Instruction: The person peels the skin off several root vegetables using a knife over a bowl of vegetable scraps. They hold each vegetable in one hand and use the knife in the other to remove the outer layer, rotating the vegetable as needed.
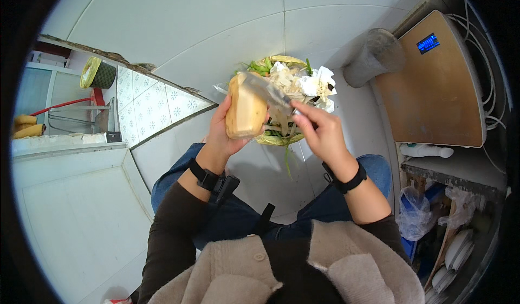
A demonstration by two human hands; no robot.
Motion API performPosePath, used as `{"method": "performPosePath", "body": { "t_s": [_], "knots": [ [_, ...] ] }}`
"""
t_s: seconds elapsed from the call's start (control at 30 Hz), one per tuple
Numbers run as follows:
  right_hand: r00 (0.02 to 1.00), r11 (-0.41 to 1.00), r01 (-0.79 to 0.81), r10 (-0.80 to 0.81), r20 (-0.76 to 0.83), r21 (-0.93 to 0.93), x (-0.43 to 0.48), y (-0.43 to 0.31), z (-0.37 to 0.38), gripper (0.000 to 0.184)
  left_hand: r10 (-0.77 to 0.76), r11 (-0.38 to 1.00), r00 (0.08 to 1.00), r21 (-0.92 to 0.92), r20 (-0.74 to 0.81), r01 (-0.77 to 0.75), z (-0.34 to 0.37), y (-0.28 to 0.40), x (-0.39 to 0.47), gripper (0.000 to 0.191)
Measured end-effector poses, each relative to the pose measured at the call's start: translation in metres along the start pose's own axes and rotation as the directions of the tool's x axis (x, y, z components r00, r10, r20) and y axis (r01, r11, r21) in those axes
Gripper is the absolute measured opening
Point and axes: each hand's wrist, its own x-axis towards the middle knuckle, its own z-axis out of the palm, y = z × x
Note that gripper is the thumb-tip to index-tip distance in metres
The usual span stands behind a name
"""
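My left hand [221, 129] holds a thick, yellow-tan root vegetable [246, 115] upright, with its fingers wrapped around the far side. A paler peeled strip runs down the vegetable's face. In my right hand [325, 131] is a peeling tool [273, 94], its blade blurred against the vegetable's upper right side; whether it is a peeler or a knife I cannot tell. Below both hands, a waste bin with a yellow rim [276, 141] is heaped with pale peelings [286, 78], green vegetable scraps [260, 66] and crumpled white tissue [321, 82].
A grey cylindrical bin [373, 58] stands against the tiled wall on the right. Beside it is a wood-coloured panel appliance [432, 84] with a lit display. Lower right, shelves hold plastic bags [414, 214] and stacked dishes [459, 249]. A white door panel [81, 206] lies left.
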Motion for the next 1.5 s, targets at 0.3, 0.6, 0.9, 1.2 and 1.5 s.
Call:
{"method": "performPosePath", "body": {
  "t_s": [0.3,0.6,0.9,1.2,1.5],
  "knots": [
    [0.940,0.939,0.309,-0.277,0.201,-0.149,-0.002,-0.037,0.005,0.033,0.034,0.997,0.993,-0.064,-0.115,-0.041,0.021,-0.009,-0.004,0.066],
    [0.983,0.997,-0.048,0.035,0.179,0.065,0.017,0.032,0.008,0.027,-0.122,0.992,0.990,-0.026,0.065,0.123,0.004,-0.001,-0.019,0.066],
    [0.871,0.781,-0.482,0.475,0.123,0.396,0.036,0.021,0.021,0.055,0.004,0.999,1.000,0.044,0.011,-0.004,-0.009,0.000,-0.014,0.065],
    [0.835,0.663,-0.545,0.483,0.263,0.514,0.030,0.020,0.036,0.043,-0.006,0.968,1.000,0.251,-0.006,0.007,-0.006,0.003,-0.004,0.065],
    [0.995,0.999,-0.012,0.015,0.100,-0.033,0.035,0.009,0.002,0.030,0.000,0.926,0.992,0.375,0.129,-0.048,-0.005,0.004,-0.009,0.080]
  ]
}}
